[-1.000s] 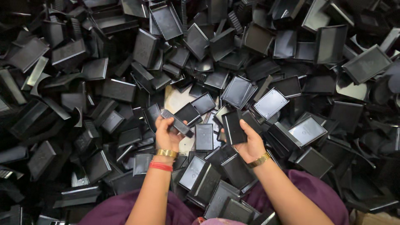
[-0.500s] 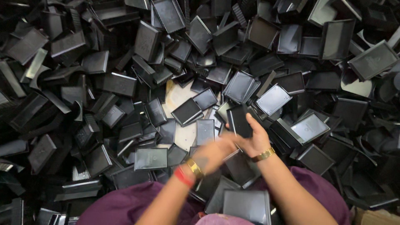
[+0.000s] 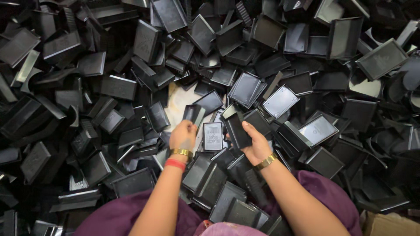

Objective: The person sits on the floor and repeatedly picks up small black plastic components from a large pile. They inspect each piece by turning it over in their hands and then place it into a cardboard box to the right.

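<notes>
Single view, worn on the head, aimed almost straight down over the lap. Close range: forearms enter from the bottom edge, left hand (image 3: 183, 136) and right hand (image 3: 255, 142) sitting just below frame centre. Purple-clad knees (image 3: 131, 216) along the lower border, nearest the lens. Heap of black plastic trays (image 3: 280, 101) filling the frame edge to edge, running out of sight past the top and both sides.

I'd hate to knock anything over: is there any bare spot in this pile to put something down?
Only one: a pale patch of floor beyond the left hand, ringed by black trays. Elsewhere trays overlap thickly, also around the right hand and its held tray.
</notes>
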